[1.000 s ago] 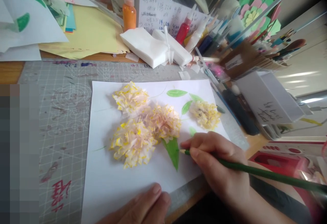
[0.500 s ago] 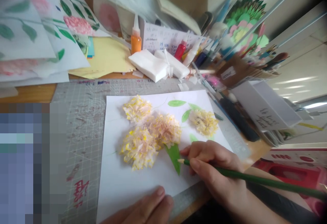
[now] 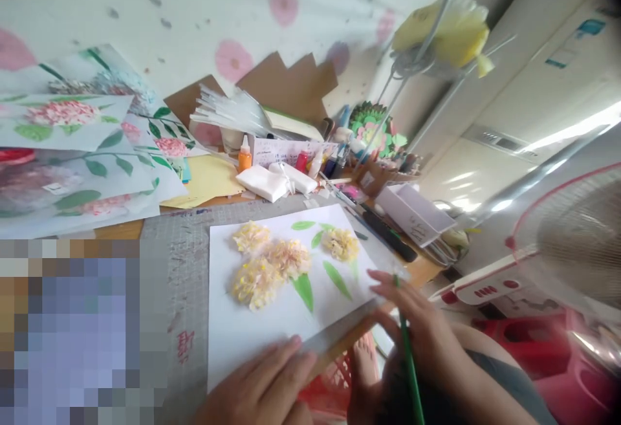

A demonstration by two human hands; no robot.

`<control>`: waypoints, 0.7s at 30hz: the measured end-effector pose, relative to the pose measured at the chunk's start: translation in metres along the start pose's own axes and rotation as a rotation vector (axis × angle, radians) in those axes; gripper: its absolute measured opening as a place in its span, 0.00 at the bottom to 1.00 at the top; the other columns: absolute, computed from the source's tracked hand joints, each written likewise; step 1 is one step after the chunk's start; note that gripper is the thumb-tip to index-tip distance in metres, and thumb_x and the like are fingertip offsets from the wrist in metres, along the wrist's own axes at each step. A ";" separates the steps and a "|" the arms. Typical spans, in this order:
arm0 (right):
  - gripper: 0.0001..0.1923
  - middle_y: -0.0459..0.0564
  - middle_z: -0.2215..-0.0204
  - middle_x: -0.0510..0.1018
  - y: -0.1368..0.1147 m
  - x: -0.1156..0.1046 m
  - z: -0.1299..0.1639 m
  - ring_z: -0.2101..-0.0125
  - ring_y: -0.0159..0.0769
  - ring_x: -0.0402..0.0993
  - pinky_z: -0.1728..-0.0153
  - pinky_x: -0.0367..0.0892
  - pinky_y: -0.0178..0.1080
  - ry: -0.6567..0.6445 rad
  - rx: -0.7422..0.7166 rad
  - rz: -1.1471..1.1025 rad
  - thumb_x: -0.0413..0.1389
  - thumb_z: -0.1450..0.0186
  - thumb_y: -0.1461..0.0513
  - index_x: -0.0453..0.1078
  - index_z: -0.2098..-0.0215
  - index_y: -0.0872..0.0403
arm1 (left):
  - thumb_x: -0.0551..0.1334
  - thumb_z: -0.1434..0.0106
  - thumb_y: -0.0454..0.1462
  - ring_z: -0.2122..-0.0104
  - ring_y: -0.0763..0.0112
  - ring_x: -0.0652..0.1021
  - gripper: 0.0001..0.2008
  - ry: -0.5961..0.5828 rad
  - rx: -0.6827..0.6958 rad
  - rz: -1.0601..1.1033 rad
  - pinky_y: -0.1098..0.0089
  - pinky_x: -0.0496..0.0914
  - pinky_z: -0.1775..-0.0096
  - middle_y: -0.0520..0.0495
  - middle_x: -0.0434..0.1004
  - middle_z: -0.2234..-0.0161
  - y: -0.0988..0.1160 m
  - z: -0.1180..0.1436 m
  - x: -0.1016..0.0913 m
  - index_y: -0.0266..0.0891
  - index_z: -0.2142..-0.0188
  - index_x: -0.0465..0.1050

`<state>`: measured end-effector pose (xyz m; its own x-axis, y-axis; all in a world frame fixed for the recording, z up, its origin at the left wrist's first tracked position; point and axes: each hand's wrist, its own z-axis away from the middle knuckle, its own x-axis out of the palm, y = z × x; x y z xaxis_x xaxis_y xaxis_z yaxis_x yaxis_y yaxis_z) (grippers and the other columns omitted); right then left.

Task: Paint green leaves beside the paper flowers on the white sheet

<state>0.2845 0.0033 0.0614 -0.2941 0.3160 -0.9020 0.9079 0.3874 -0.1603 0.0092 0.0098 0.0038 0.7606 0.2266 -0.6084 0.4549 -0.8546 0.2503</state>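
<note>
My left hand [image 3: 264, 376] lies with its fingers stretched out on the near edge of a white sheet of paper [image 3: 228, 341]. My right hand [image 3: 422, 328] is off the sheet's right edge, its fingers partly extended around a green pencil [image 3: 410, 367] that points upward. On the sheet sit several ruffled flowers [image 3: 257, 281] in cream and yellow, made of thin curled bits. Green leaves [image 3: 337, 279] are coloured around them, one long leaf [image 3: 303, 290] just below the middle flower.
A grey cutting mat [image 3: 179, 295] lies under the paper. Behind it are folded white tissues [image 3: 264, 183], an orange bottle [image 3: 244, 156] and yellow paper [image 3: 208, 181]. Flower pictures [image 3: 107, 166] lean at left. A white box [image 3: 412, 211] and a fan [image 3: 577, 237] stand to the right.
My right hand has drawn back from the leaf toward the sheet's right edge, and the pencil has swung upright. My view has tilted up. A long leaf near the right flower is now uncovered.
</note>
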 end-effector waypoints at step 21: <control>0.08 0.50 0.72 0.77 0.039 0.009 -0.047 0.70 0.38 0.73 0.69 0.65 0.38 -0.153 0.534 -0.024 0.50 0.36 0.60 0.69 0.67 0.55 | 0.61 0.44 0.43 0.50 0.46 0.71 0.12 -0.371 0.316 -0.193 0.55 0.71 0.53 0.36 0.69 0.50 0.001 -0.006 -0.017 0.35 0.67 0.67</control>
<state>0.3031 0.0620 0.0663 -0.3061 0.1672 -0.9372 0.9384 -0.1129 -0.3266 -0.0009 0.0084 0.0192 0.4355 0.2619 -0.8612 0.3646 -0.9261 -0.0972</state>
